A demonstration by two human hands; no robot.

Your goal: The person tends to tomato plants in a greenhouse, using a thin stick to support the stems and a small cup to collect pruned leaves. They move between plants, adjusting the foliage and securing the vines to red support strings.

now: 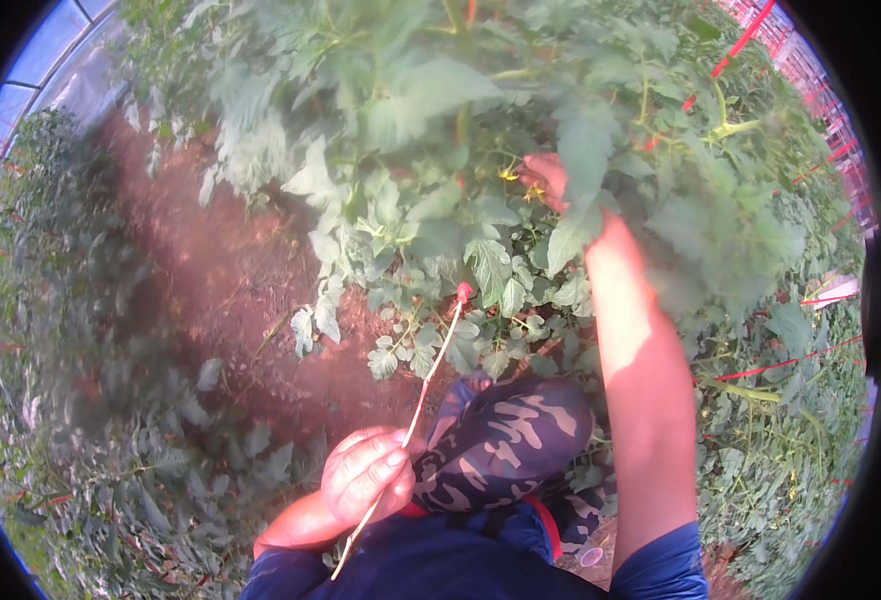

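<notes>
My left hand (369, 476) is closed around a thin pale stick (440, 356), which slants up and to the right and carries a small red tip (464, 291). Among the leaves of a tomato plant (489, 266), at the upper middle, my right hand (545, 180) reaches in beside yellow tomato flowers (533, 193). A leaf covers part of that hand, so its exact hold on the flower cluster cannot be told. The red tip is below the flowers, near lower leaves.
Bare reddish soil (238, 300) runs between plant rows. More tomato plants (58, 315) stand at the left. Red strings (767, 369) cross the foliage at the right. A greenhouse frame (24, 84) curves at the upper left. A small clear cup (591, 556) lies at the bottom.
</notes>
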